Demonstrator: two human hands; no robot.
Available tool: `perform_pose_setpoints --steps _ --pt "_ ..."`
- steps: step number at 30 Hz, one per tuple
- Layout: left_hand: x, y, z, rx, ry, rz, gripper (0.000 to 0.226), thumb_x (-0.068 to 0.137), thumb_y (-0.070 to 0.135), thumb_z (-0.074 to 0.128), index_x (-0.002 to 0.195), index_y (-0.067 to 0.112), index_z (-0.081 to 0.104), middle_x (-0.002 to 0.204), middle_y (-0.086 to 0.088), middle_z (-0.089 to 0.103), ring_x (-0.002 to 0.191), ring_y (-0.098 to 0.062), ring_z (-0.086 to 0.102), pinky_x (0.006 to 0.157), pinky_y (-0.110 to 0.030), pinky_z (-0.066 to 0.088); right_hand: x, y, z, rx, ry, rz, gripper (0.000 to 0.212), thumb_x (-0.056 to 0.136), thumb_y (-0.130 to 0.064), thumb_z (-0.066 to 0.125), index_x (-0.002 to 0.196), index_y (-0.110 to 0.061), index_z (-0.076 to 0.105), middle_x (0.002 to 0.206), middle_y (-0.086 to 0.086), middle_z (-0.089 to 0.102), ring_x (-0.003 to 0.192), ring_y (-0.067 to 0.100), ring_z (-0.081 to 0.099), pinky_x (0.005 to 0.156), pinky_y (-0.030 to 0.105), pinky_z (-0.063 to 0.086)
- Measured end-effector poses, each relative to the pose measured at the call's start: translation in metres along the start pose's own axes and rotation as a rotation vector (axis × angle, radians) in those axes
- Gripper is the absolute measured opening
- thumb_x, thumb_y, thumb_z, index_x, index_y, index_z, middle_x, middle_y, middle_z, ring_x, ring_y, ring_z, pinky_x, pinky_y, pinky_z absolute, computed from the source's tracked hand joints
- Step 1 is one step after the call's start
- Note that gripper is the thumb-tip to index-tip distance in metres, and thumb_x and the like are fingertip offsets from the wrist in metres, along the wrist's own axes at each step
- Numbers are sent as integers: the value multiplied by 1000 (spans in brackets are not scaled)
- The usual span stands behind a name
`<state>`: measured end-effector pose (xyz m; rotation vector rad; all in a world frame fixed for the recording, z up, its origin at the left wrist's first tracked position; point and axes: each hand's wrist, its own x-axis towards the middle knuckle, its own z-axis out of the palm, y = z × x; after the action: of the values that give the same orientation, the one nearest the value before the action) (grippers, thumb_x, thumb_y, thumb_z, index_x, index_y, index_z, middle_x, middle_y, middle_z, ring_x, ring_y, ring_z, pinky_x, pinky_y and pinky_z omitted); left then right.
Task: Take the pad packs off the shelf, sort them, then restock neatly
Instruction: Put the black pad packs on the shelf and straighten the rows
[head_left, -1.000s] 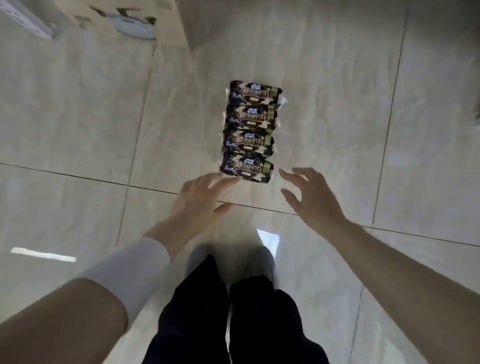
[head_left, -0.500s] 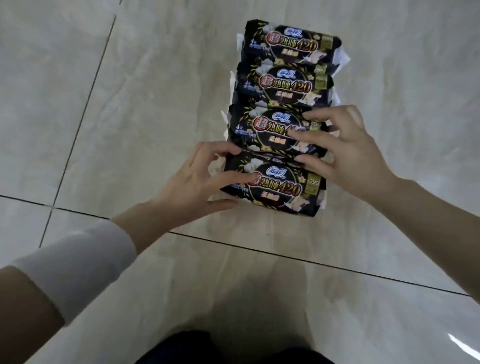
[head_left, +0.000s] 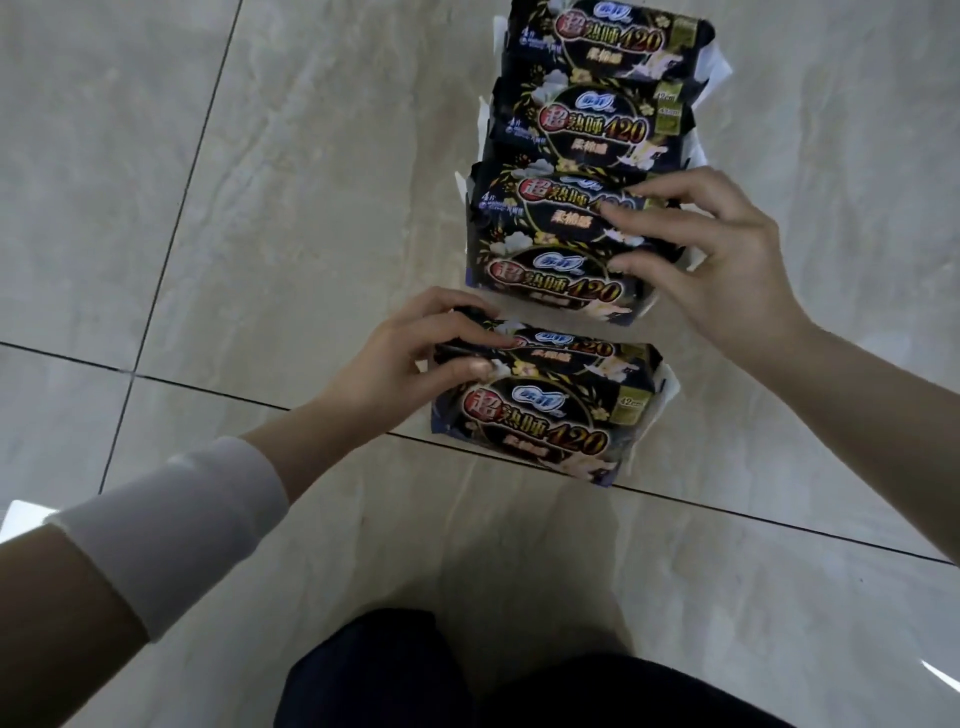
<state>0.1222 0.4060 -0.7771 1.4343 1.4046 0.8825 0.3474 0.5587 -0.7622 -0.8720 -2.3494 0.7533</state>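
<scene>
Several black pad packs with red and gold lettering lie in a row on the tiled floor. The farthest pack (head_left: 602, 41) and the one below it (head_left: 592, 130) are untouched. My right hand (head_left: 722, 260) grips the right end of the middle packs (head_left: 545, 244), with its fingers on top and its thumb against the lower one. My left hand (head_left: 410, 358) pinches the left end of a thin pack (head_left: 566, 351). That pack rests on the nearest pack (head_left: 540, 431), and a gap separates this pair from the rest of the row.
The floor is pale glossy tile (head_left: 260, 208) with dark grout lines. My dark-trousered knees (head_left: 467, 680) are at the bottom edge. A white cuff (head_left: 171, 525) covers my left forearm. No shelf is in view.
I have leaned in closer. My left hand has closed on the nearest packs and drawn them toward me, away from the row. My right hand has closed on the middle packs.
</scene>
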Motion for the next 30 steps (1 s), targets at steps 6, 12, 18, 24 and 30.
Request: perform_pose_setpoints --steps 6,12,18,24,30 --pt "-23 94 -18 -195 10 -319 22 73 43 68 95 39 70 111 11 57 109 -3 54 82 -24 53 13 -62 -58 305 35 373 41 76 -14 72 113 -5 58 101 -12 53 93 -12 50 87 9 40" --pt "-44 273 -63 -262 15 -454 16 66 36 72 80 42 74 104 13 60 102 -1 57 91 -32 51 40 -172 -196 375 40 547 39 75 -11 73 111 -15 59 95 -15 53 87 -13 51 83 8 41" --pt "-61 488 -115 -254 14 -473 15 73 26 72 80 39 72 103 11 60 100 -9 58 89 -38 52 76 -301 -373 328 42 598 41 75 -7 73 113 -10 56 89 -15 52 82 -17 51 80 4 39" --pt "-56 662 -150 -149 -14 -357 17 78 24 71 85 40 68 105 14 57 99 -5 55 83 -28 51 111 -401 -530 254 89 578 41 75 -9 72 112 -10 56 88 -15 52 80 -19 49 77 0 35" --pt "-30 777 -195 -37 25 -173 19 79 20 70 86 37 67 100 18 58 94 4 54 82 -20 49 152 -463 -636 172 169 498 42 73 -13 73 112 -8 58 81 -25 57 80 -17 50 80 3 35"
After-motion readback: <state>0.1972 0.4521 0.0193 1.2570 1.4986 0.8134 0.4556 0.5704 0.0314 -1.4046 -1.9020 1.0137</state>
